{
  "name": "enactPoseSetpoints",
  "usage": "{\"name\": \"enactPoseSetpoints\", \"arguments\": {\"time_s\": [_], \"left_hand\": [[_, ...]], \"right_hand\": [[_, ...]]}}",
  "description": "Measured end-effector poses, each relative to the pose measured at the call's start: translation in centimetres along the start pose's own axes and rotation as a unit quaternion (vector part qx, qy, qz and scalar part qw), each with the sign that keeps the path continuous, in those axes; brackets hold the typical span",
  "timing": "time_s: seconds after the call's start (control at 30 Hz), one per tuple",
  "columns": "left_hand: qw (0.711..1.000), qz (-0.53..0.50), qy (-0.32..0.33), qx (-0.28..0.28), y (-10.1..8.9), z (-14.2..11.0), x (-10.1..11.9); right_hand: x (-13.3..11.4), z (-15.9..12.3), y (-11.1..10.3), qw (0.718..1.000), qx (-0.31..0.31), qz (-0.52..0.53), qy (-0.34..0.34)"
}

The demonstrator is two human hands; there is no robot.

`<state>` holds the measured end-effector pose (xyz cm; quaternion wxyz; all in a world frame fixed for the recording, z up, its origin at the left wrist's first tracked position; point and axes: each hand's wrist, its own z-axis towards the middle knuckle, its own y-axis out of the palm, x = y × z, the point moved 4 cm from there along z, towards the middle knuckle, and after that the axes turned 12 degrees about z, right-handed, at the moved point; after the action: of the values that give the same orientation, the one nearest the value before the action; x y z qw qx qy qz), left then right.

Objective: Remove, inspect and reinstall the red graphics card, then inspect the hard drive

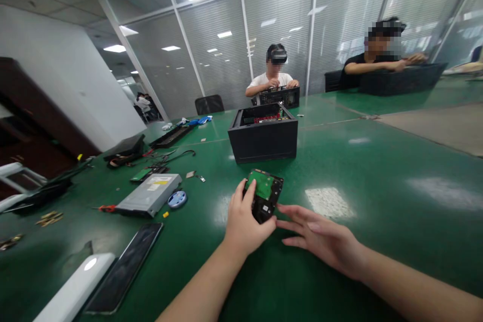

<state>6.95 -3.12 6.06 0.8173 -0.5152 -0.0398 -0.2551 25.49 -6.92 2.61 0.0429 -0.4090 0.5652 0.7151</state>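
Note:
My left hand (245,221) grips a black hard drive (266,193) with a green circuit board on its upper face, holding it just above the green table (377,176). The thumb and fingers wrap around the drive's near left edge. My right hand (320,236) is beside it on the right, fingers stretched out and apart, the fingertips almost touching the drive's near corner. A black open computer case (263,137) stands on the table just beyond the drive.
To the left lie a silver optical drive (149,193), a blue round object (177,198), a red-handled screwdriver (106,208), a dark phone (124,266), a white device (73,289), cables and screws. Two other people sit at the far side working on black cases.

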Motion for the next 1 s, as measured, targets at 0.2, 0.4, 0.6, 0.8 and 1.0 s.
{"name": "enactPoseSetpoints", "arguments": {"time_s": [0.2,0.4,0.6,0.8,1.0], "left_hand": [[0.969,0.18,-0.167,-0.02,-0.3,2.9,-8.5],[0.937,0.259,-0.232,-0.027,-1.8,4.3,-15.2],[0.925,0.297,-0.238,-0.019,-1.9,4.6,-17.3],[0.922,0.308,-0.233,-0.033,-1.0,4.9,-18.1],[0.919,0.317,-0.229,-0.048,-0.5,4.9,-18.4]], "right_hand": [[0.3,0.3,-0.6,0.999,-0.011,-0.015,0.025],[0.7,0.3,-0.7,0.998,-0.035,-0.049,0.027],[1.0,0.6,-1.1,0.996,-0.052,-0.061,0.029],[0.8,0.4,-1.0,0.995,-0.053,-0.075,0.034],[0.6,0.4,-0.5,0.993,-0.049,-0.096,0.037]]}}
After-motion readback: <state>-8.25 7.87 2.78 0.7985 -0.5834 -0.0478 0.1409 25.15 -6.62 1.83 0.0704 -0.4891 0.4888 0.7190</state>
